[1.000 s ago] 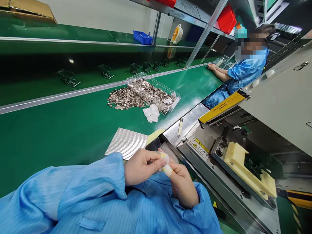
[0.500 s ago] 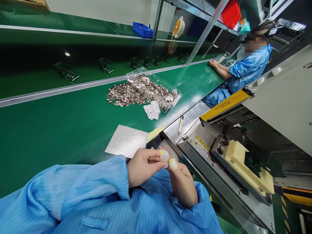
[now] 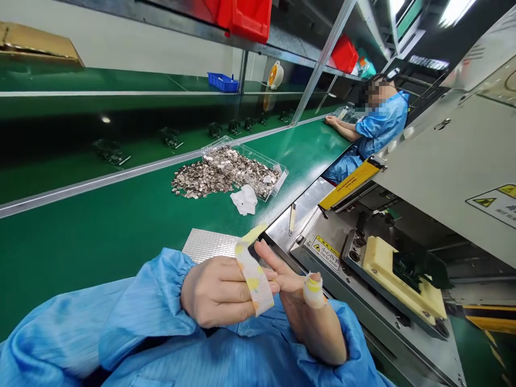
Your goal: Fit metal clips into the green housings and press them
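A loose strip of patterned white and yellow bandage tape (image 3: 255, 279) hangs across the fingers of my left hand (image 3: 220, 293), which are closed together; its exact grip on the strip is partly hidden. My right hand (image 3: 300, 301) is beside it, with fingers stretched out and the thumb spread. Around that thumb sits a wrap of similar tape (image 3: 314, 291). The fingertips of both hands meet near the strip. Behind my left hand lies a silvery sheet (image 3: 207, 244) marked in a fine grid, partly covered by the hand.
A clear tray (image 3: 278, 185) of small metal pieces stands on the green bench (image 3: 133, 231), with a heap of pieces (image 3: 197, 180) spilling beside it. Near it are a crumpled white cloth (image 3: 244, 200) and a cutter knife (image 3: 292, 219). A machine (image 3: 387, 263) is at right; a co-worker (image 3: 381, 118) sits beyond.
My hands have moved from a close pinch to a spread position. The tape now shows as a long loose strip across my left fingers. The view has tilted upward.
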The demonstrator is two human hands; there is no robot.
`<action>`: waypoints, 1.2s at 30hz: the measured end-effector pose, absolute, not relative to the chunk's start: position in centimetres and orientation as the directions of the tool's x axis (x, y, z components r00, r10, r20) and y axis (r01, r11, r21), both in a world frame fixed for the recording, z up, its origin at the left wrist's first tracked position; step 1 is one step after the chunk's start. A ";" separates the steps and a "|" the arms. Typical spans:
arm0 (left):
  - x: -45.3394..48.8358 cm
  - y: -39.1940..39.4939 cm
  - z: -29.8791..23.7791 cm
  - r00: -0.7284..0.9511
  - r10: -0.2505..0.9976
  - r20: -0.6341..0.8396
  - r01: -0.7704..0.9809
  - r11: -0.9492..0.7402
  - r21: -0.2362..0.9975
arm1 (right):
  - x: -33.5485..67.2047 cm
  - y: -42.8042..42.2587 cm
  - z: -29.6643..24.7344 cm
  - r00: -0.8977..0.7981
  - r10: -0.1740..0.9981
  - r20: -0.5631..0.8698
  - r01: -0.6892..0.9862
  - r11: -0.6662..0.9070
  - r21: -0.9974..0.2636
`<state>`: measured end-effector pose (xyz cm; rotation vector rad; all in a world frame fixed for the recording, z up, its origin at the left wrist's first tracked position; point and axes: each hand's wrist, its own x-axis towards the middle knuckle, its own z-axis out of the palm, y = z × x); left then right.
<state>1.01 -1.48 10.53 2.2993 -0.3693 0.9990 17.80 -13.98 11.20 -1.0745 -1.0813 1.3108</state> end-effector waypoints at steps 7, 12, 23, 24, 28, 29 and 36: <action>0.0 -2.3 8.0 0.609 0.076 0.789 -0.294 -0.903 0.314 | 16.7 -12.1 10.9 -0.033 0.998 0.061 -0.195 0.054 -0.979; -0.2 -3.2 7.1 0.524 0.234 0.819 0.054 -0.969 0.242 | 17.0 -10.9 10.8 0.071 0.991 0.117 -0.134 0.126 -0.983; 2.0 -3.9 8.5 0.733 0.651 -0.196 -0.198 0.481 0.854 | 17.7 -9.4 10.3 0.037 0.946 0.323 0.323 0.294 -0.900; 2.4 -3.8 8.6 0.743 0.615 -0.263 -0.219 0.596 0.773 | 17.7 -9.5 10.0 0.010 0.944 0.331 0.343 0.308 -0.888; 3.1 -3.2 8.8 0.792 0.492 -0.362 -0.180 0.755 0.631 | 18.1 -10.2 9.1 -0.066 0.938 0.340 0.384 0.339 -0.859; 3.1 -3.1 8.8 0.798 0.476 -0.369 -0.156 0.755 0.636 | 18.2 -10.3 9.0 -0.076 0.941 0.330 0.388 0.333 -0.859; 3.5 -2.3 8.2 0.721 0.649 -0.244 -0.140 0.480 0.866 | 18.7 -11.2 7.9 -0.088 0.979 0.182 0.370 0.202 -0.907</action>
